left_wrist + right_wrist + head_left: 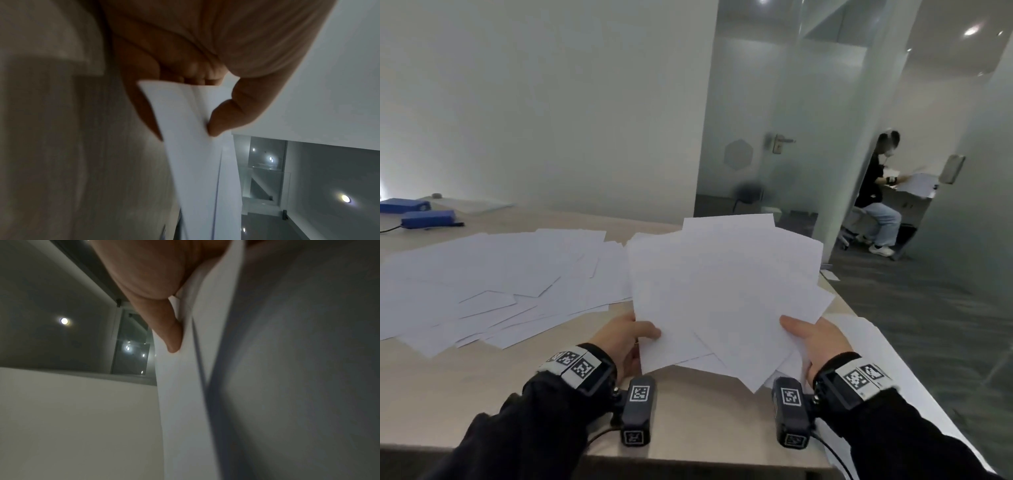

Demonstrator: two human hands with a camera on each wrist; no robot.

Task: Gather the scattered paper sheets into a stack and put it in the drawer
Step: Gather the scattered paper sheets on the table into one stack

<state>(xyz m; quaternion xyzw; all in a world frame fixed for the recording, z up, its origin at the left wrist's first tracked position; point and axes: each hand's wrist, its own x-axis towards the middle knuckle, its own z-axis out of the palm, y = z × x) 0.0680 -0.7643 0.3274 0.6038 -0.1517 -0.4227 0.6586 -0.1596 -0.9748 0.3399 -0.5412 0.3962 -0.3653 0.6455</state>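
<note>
I hold a loose, uneven bundle of white paper sheets (726, 294) lifted off the wooden table (482, 394). My left hand (626, 339) pinches its lower left edge, thumb on top and fingers beneath. My right hand (813, 342) grips the lower right edge the same way. In the left wrist view the thumb (232, 113) presses the sheets (191, 138) against the fingers. The right wrist view shows the thumb (164, 324) on the sheets (185, 386). Many more scattered sheets (489, 284) lie spread over the table's left half. No drawer is in view.
Two blue boxes (417, 212) and a cable sit at the table's far left. A few sheets (866, 339) lie at the right table edge under my right arm. Beyond the table stand a glass partition with a door (777, 144) and a seated person (876, 195).
</note>
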